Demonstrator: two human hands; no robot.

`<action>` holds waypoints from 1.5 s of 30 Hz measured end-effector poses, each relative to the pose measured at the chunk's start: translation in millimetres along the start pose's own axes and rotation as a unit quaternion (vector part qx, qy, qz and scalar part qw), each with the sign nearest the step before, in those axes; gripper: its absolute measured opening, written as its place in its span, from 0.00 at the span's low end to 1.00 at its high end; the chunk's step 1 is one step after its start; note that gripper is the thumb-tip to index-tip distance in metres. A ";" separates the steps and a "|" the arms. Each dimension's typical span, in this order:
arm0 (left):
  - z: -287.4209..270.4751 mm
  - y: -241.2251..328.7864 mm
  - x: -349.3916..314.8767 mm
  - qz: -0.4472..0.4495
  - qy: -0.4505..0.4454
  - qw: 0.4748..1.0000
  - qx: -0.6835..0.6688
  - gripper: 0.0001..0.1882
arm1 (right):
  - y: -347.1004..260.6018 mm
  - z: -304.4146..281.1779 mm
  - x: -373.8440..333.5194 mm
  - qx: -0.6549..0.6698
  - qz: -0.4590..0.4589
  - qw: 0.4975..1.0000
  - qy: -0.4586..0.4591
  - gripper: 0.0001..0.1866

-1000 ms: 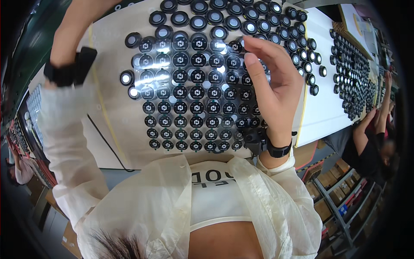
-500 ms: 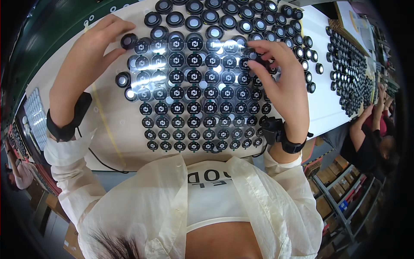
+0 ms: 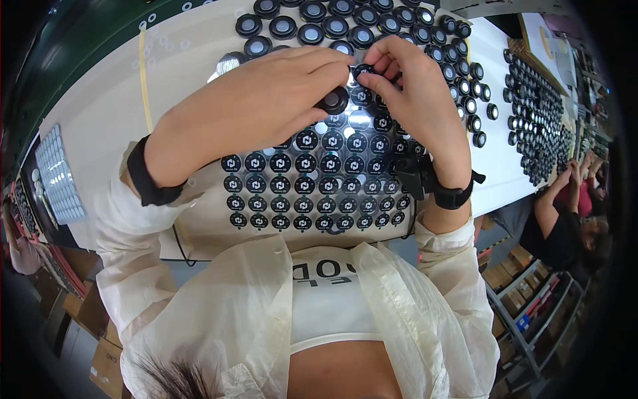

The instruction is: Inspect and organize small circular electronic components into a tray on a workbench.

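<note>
- Head view: a pale surface (image 3: pixel 100 153) spreads out in front of you, carrying everything your hands are working among.
- Loose discs (image 3: pixel 335 26), black with pale round centres, crowd the far part of the surface and run down its right side.
- Nearer you lie rows of round black stickers (image 3: pixel 306 140) with a white mark; your hands cover part of the far rows.
- Your left hand (image 3: pixel 266 93) reaches across those rows, thumb and fingers closed around one disc.
- Your right hand (image 3: pixel 413 90) is just beside it, thumb and forefinger narrow.
- That held disc (image 3: pixel 334 100) sits above the stickers.
- One sticker (image 3: pixel 363 71) shows at your right fingertips; you cannot tell whether it is gripped.
</note>
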State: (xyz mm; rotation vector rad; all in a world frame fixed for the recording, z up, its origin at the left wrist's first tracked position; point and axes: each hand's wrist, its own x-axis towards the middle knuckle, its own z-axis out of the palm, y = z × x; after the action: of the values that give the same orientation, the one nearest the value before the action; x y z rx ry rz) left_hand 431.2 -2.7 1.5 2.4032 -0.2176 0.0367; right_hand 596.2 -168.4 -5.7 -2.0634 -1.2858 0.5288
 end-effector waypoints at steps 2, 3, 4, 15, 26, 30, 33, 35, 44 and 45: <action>6.3 -4.7 1.4 -0.007 0.010 0.999 0.032 0.20 | -2.3 1.0 3.0 -0.009 0.000 1.000 0.001 0.10; 5.4 -4.2 0.3 -0.017 0.005 0.999 0.035 0.21 | -1.3 1.1 5.3 -0.014 -0.001 1.000 -0.018 0.10; 6.6 -3.8 0.5 -0.017 0.004 0.999 0.035 0.21 | -1.1 0.7 6.9 -0.019 -0.002 0.999 -0.038 0.10; -1.4 -5.4 0.1 -0.019 0.066 0.997 -0.037 0.25 | -20.0 -34.3 -13.4 0.091 -0.032 0.995 -0.008 0.06; -0.1 22.3 -14.9 -0.129 0.101 0.812 -0.560 0.22 | -45.6 -23.9 -52.9 0.385 -0.009 0.922 0.041 0.10; -0.5 35.4 -11.2 -0.142 0.141 0.808 -0.554 0.22 | -52.6 -16.1 -51.9 0.439 0.047 0.893 0.091 0.10; 10.0 41.7 -10.8 -0.119 0.194 0.840 -0.492 0.20 | -46.3 -3.7 -48.7 0.478 0.025 0.874 0.081 0.09; 10.5 42.4 -15.6 -0.129 0.178 0.870 -0.442 0.20 | -45.7 -1.5 -48.0 0.485 0.043 0.870 0.078 0.09; 18.5 45.2 -14.7 -0.130 0.170 0.887 -0.408 0.20 | -42.4 0.3 -46.0 0.457 0.064 0.885 0.068 0.11; 19.9 46.3 -14.2 -0.117 0.179 0.885 -0.414 0.21 | -42.7 0.0 -46.0 0.456 0.070 0.885 0.069 0.12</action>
State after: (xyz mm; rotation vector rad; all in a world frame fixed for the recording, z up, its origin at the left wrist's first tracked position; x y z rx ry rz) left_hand 408.7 -47.7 16.1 1.5113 0.2040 0.2277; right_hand 548.7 -196.3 24.2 -1.3498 -0.5973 0.8356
